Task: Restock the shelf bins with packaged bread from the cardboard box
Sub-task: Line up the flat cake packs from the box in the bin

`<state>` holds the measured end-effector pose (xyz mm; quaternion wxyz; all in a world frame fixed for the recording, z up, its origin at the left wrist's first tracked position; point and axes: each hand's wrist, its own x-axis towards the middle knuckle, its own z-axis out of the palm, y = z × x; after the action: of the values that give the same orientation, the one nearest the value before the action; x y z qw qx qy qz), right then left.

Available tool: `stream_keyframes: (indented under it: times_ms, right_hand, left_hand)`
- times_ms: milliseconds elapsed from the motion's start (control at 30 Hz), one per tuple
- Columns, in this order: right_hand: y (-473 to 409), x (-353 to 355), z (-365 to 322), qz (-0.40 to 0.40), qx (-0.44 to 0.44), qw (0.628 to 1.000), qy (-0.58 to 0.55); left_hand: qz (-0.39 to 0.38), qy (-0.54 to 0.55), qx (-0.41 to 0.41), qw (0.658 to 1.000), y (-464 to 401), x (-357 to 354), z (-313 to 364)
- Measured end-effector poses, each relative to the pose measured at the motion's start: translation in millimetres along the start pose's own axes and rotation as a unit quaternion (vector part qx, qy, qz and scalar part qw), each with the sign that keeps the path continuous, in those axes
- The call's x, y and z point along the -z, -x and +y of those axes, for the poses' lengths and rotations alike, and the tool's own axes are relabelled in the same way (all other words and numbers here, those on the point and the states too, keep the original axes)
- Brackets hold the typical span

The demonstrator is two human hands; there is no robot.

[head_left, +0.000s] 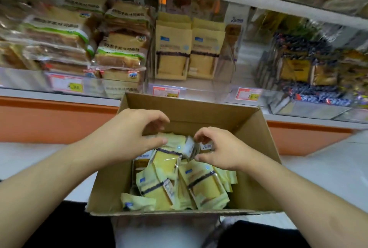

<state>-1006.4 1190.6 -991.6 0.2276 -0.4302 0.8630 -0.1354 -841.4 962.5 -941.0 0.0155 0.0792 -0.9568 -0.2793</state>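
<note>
— Reaching into the cardboard box (256, 164), both forearms angle inward from the lower corners. How does each hand sit?

— The left hand (131, 136) hovers palm-down over the box's far half, fingers curled, its thumb tip touching the top edge of a raised bread packet (169, 160). The right hand (221, 150) arches over the same spot from three o'clock, fingers bent and pinching a small white-labelled packet end (190, 146); the grip seems closed on it, though blur makes it hard to be sure.

— And the left, clamped or not?

— I cannot tell; the fingers are bent, but I see only the thumb making contact.

— Which way does the raised packet point?

— Its long axis runs roughly from twelve to six o'clock, top edge tipped up toward the hands, window facing the camera. The loose packets (201, 188) below lie slanted, heaped toward the box's near wall.

— Where is the box?

— Directly below the shelf bin (191, 86) holding matching upright packets (173, 52).
</note>
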Motion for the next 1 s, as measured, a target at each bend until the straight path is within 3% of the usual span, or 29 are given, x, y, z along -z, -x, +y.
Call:
stream_keyframes:
  times_ms: [200,467,800,1000]
  right_hand:
    - [-25.0,-31.1,28.8,-0.133,-0.066,0.988,0.049]
    - [-56.4,-77.0,62.4,-0.262,-0.118,0.950,0.120]
    - [-63.1,-84.2,78.2,-0.228,-0.079,0.953,0.186]
    - [-59.4,-77.9,71.1,-0.207,-0.076,0.966,0.133]
  left_hand:
    - [-0.062,-0.021,-0.019,0.998,-18.3,-21.7,2.0]
    - [-0.073,-0.039,-0.029,0.996,-46.8,-30.8,-7.5]
    - [-0.088,-0.049,-0.024,0.995,-46.6,-30.9,-15.1]
    - [-0.082,-0.057,-0.021,0.995,-46.8,-28.7,-11.4]
